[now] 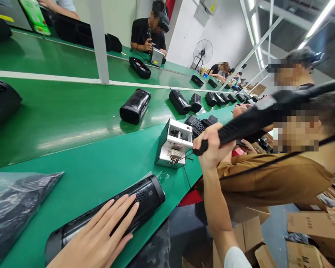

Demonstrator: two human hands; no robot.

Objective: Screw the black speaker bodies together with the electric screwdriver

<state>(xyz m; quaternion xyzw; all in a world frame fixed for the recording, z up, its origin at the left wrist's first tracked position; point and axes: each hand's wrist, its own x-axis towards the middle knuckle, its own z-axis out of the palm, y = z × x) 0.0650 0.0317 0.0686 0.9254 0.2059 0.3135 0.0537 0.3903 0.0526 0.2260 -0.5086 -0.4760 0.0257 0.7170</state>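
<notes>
Below, we have a green worktop (pixel 106 158), the black case (pixel 147 195) lying by its edge. We hold the screwdriver (pixel 248 119) slanting toward the white feeder (pixel 163 149). Our right hand (pixel 214 145) is wrapped round the screwdriver near its nose; our left hand (pixel 99 238) lies flat on the case.

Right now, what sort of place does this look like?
Probably a factory assembly line: similar black units are spaced along a long green surface, several workers are stationed along it, and your right hand grips a tool.
</notes>
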